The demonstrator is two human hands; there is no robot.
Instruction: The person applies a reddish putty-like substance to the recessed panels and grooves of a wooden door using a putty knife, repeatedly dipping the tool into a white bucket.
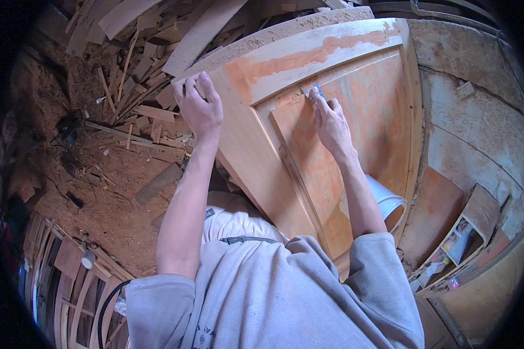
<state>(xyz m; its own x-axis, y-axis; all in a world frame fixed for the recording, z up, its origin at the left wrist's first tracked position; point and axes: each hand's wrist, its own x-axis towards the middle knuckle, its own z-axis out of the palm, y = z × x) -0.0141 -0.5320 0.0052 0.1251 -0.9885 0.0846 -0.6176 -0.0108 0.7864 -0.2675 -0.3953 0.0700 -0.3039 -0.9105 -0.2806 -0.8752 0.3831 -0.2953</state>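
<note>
Grey cloth shirt [273,296]; pale wooden panelled door [372,119] partly coated orange, left stile [257,157] mostly bare; right hand [333,123] pinching flat blue scraper [316,88]; left hand [201,109] curled, grip unclear.

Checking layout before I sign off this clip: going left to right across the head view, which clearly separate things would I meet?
Small pale cylinder → left hand → right hand → white bucket → open wooden box.
</note>
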